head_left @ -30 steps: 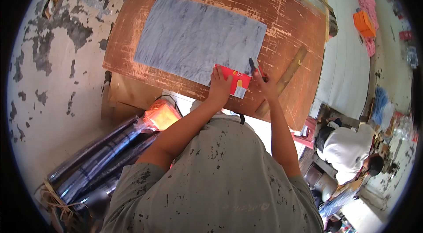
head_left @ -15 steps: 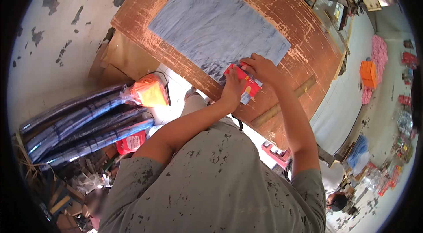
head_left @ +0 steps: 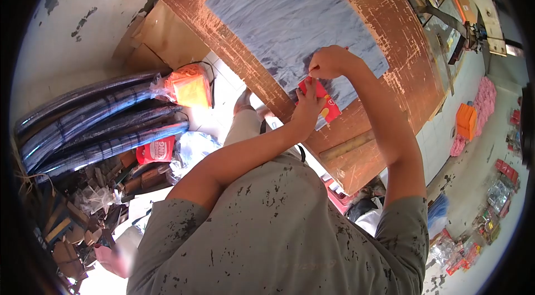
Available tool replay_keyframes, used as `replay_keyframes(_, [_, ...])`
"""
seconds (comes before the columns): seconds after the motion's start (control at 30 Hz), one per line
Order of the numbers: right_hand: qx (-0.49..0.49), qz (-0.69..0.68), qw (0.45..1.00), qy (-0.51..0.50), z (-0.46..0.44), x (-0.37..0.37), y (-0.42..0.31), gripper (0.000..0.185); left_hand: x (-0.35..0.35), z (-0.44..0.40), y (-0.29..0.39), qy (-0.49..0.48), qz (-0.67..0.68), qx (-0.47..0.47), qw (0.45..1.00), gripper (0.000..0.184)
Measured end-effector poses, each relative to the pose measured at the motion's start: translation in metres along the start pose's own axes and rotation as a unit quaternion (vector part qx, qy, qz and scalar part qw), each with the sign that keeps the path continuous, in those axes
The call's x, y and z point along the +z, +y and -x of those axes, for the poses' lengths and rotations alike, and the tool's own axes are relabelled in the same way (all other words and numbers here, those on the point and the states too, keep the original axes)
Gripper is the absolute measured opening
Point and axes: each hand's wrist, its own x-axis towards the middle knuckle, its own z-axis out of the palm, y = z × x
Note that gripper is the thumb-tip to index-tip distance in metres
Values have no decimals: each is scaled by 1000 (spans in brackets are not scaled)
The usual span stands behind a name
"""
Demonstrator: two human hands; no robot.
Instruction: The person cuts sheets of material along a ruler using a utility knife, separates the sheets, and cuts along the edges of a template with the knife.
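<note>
A red packet point(head_left: 332, 111) with white print and a yellow patch is at the near edge of a marbled grey sheet point(head_left: 290, 16), over a scratched brown table point(head_left: 368, 144). My left hand point(head_left: 310, 108) grips the packet, its fingers across the red face. Just beyond it, my right hand point(head_left: 334, 63) is closed in a pinch above the packet's upper corner. Whatever its fingertips hold is too small to make out.
Long dark wrapped rolls point(head_left: 95, 122) lie at the left near a bagged orange bundle point(head_left: 189, 86). Scrap pieces point(head_left: 67, 222) are heaped below them. A clamp-like tool point(head_left: 473, 33) sits at the table's far right. An orange block point(head_left: 466, 122) rests against pink material point(head_left: 484, 102).
My right hand has moved up and away from the packet, its fingers now pinched. My left hand stays on the packet. The view has shifted, bringing more of the floor at left into sight.
</note>
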Motion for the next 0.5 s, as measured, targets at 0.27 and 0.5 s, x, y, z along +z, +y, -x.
replay_keyframes(0.27, [30,43,998,-45,-5,-3,-2,29,4,-1,1,-1,-26,-7,1000,47])
replay_keyframes(0.5, [10,2,1000,-24,-4,-1,1,29,-3,-1,-2,-21,-63,8,998,46])
